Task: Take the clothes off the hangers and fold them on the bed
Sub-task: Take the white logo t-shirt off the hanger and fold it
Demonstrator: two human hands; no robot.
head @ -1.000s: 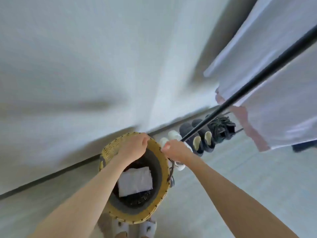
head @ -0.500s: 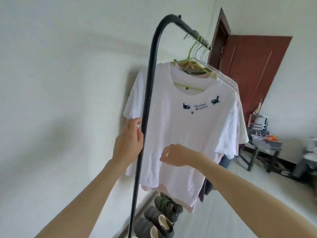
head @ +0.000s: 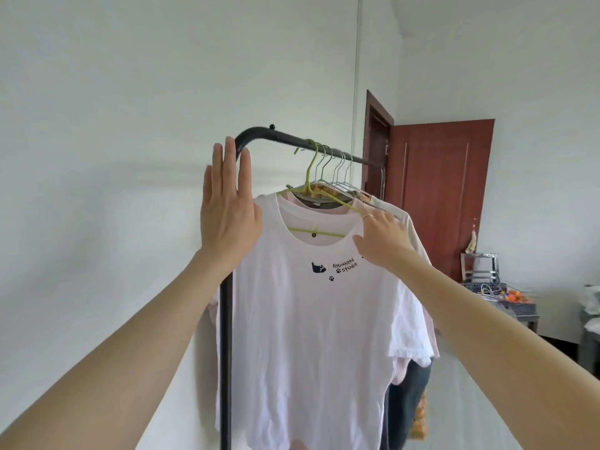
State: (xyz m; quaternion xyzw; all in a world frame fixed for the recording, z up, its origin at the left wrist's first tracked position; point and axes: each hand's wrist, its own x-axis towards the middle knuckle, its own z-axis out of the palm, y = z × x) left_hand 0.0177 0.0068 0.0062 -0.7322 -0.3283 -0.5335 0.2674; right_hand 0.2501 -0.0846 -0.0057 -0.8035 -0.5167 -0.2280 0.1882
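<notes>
A white T-shirt (head: 311, 336) with a small black cat print hangs on a yellow-green hanger (head: 313, 177) at the front of a black clothes rack (head: 225, 352). Several more garments on wire hangers (head: 339, 167) hang behind it. My left hand (head: 227, 209) is raised flat with straight fingers in front of the rack's bent corner, beside the shirt's left shoulder. My right hand (head: 380, 241) rests on the shirt's right shoulder, thumb at the collar edge; its fingertips are hidden against the cloth.
A white wall stands close behind the rack. A dark red door (head: 438, 196) is open at the back right. A low metal table (head: 496, 297) with small items stands at the right, and something grey sits at the right edge.
Both hands have risen from mid-shirt height to the shoulders of the white T-shirt. The view has tilted up from the basket and shoes on the floor to the top of the rack.
</notes>
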